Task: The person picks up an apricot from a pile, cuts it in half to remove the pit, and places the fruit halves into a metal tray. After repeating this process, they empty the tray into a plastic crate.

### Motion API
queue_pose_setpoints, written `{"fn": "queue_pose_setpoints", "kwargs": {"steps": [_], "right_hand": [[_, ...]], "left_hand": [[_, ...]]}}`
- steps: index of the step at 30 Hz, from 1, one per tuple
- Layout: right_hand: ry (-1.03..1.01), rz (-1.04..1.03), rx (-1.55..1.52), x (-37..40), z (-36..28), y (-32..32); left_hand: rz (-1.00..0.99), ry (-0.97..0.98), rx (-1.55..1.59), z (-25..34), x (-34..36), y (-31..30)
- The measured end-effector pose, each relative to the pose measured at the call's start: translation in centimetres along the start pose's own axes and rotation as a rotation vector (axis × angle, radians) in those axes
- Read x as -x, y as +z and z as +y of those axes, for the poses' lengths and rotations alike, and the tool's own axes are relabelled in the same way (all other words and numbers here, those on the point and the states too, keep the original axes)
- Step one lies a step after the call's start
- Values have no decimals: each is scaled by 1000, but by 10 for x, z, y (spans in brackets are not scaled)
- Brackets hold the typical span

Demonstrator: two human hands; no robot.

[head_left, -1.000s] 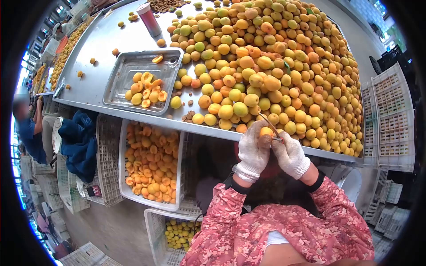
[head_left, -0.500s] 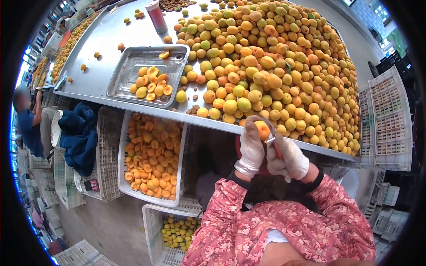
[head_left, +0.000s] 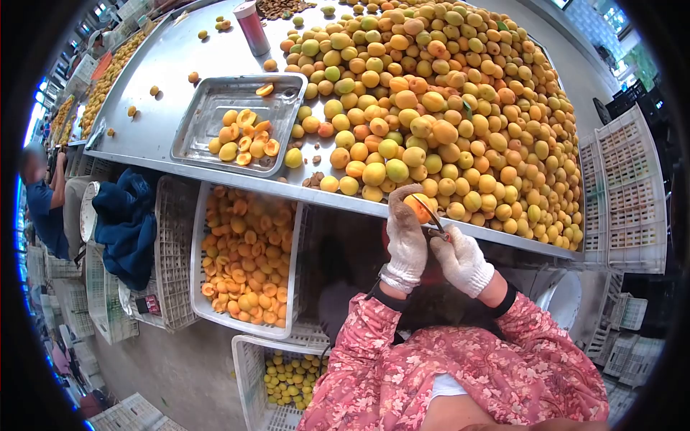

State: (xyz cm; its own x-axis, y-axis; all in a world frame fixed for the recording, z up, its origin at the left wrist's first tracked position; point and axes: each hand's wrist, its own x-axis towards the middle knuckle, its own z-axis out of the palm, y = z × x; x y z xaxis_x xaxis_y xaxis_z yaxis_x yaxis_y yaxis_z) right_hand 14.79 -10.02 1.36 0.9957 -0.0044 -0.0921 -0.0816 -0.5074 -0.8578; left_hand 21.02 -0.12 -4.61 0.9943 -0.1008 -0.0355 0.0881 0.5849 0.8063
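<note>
My left hand [head_left: 405, 251], in a soiled white glove, is closed around an orange apricot [head_left: 417, 210] at the table's front edge. Gloved as well, my right hand [head_left: 463, 264] grips a small knife [head_left: 435, 220], whose thin dark blade lies against the apricot; most of its handle is hidden by the fingers. Just beyond my hands a large heap of whole apricots [head_left: 453, 122] covers the metal table. A steel tray [head_left: 188, 144] to the left carries several apricot halves. Below the table edge, a white crate [head_left: 198, 287] is filled with pitted halves.
A pink tumbler [head_left: 251, 29] stands behind the tray. Brown pits [head_left: 284, 7] lie at the far edge. Greenish fruit fills a lower crate [head_left: 248, 381]. White crates [head_left: 632, 194] stand at the right. A person in blue [head_left: 44, 205] sits at far left, near a dark blue cloth [head_left: 126, 223].
The knife blade has swung from beside the apricot to lie across it. My right hand has turned and shifted slightly, while my left still holds the fruit.
</note>
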Motion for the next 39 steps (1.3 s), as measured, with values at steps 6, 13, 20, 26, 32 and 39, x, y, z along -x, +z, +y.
{"fn": "queue_pose_setpoints", "kwargs": {"steps": [6, 13, 20, 26, 32, 39], "right_hand": [[-83, 45, 201, -7, 18, 3], [-61, 67, 207, -5, 23, -8], [-130, 112, 245, -11, 21, 0], [-79, 76, 440, -9, 19, -12], [-36, 36, 510, -11, 24, -16], [-20, 9, 343, -9, 12, -24]], "left_hand": [[-48, 96, -213, 7, 10, 3], [-249, -9, -149, 13, 4, -2], [-132, -91, 149, 10, 1, -1], [-179, -245, 307, 18, 2, 8], [-195, -260, 283, 13, 1, 1], [-224, -377, 383, 31, -1, 2]]}}
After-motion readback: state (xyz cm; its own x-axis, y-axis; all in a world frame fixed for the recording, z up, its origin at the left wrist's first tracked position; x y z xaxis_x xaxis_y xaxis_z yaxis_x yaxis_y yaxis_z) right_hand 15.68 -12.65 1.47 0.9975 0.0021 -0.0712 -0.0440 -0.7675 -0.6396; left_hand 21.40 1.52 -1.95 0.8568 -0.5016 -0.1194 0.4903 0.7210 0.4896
